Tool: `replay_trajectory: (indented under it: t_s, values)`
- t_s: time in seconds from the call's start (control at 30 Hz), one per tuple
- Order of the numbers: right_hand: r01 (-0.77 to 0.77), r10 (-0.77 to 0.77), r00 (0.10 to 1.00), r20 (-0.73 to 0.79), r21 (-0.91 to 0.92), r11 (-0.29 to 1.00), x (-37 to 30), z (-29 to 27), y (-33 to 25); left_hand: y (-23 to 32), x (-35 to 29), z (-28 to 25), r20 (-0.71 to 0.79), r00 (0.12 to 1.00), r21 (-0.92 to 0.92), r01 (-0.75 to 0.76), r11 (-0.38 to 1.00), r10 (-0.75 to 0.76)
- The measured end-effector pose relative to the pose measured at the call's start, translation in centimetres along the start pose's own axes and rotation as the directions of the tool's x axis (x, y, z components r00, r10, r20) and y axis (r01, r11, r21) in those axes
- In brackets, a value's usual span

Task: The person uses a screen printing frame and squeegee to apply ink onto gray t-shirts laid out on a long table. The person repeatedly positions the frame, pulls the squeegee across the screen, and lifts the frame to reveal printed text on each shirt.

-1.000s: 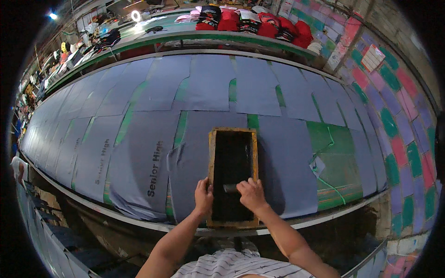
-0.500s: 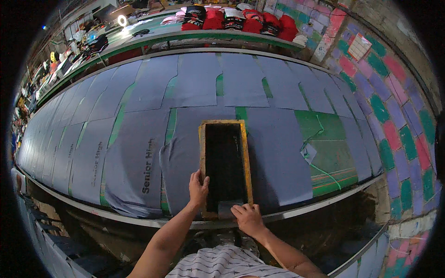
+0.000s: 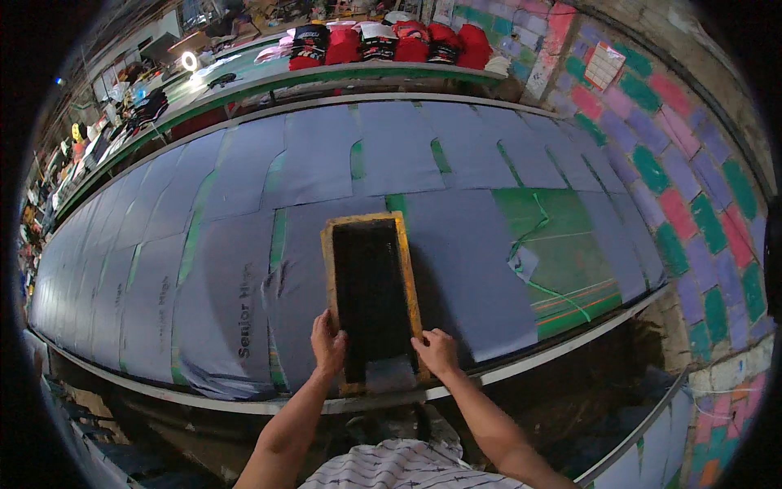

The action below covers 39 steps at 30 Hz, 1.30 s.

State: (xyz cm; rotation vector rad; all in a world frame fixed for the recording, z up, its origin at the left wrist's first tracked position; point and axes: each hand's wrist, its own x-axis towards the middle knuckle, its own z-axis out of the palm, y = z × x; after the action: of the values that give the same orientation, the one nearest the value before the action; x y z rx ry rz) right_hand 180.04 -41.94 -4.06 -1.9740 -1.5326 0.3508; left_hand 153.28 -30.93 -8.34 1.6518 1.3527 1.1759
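While it lies on grey fabric (image 3: 481, 244), both hands, left hand (image 3: 327, 342) and right hand (image 3: 438, 353), grip the yellow-framed screen (image 3: 371, 297).

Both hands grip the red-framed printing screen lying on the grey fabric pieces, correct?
Not quite: the head view shows the printing screen has a yellow frame, not red. The left hand and right hand do grip its sides, and it lies on the grey fabric pieces.
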Motion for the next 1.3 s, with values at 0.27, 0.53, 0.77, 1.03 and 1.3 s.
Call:
replay_trajectory:
  t_s: [0.27,0.53,0.77,1.03,1.3]
  values:
    - [0.146,-0.130,0.975,-0.180,0.075,0.986,1.9,-5.8,2.6,7.7,1.4,3.9,-0.037,0.995,-0.056,-0.092,0.994,0.090]
    - [0.168,-0.171,0.959,-0.226,-0.031,0.985,8.6,-16.9,19.1,11.5,0.6,17.8,-0.091,0.995,-0.182,-0.056,0.982,0.040]
    - [0.298,-0.348,0.933,-0.089,-0.348,0.889,11.8,-18.6,32.3,15.5,-2.5,27.6,-0.092,0.992,-0.103,-0.094,0.990,0.085]
    - [-0.444,0.336,0.798,-0.501,-0.111,0.889,13.3,-26.7,41.9,17.6,-4.5,30.1,-0.092,0.996,-0.002,0.011,1.000,-0.011]
    - [0.162,-0.147,0.983,-0.112,0.138,0.977,8.7,-23.3,34.0,16.9,-4.4,31.2,-0.023,0.998,0.013,0.057,0.998,-0.057]
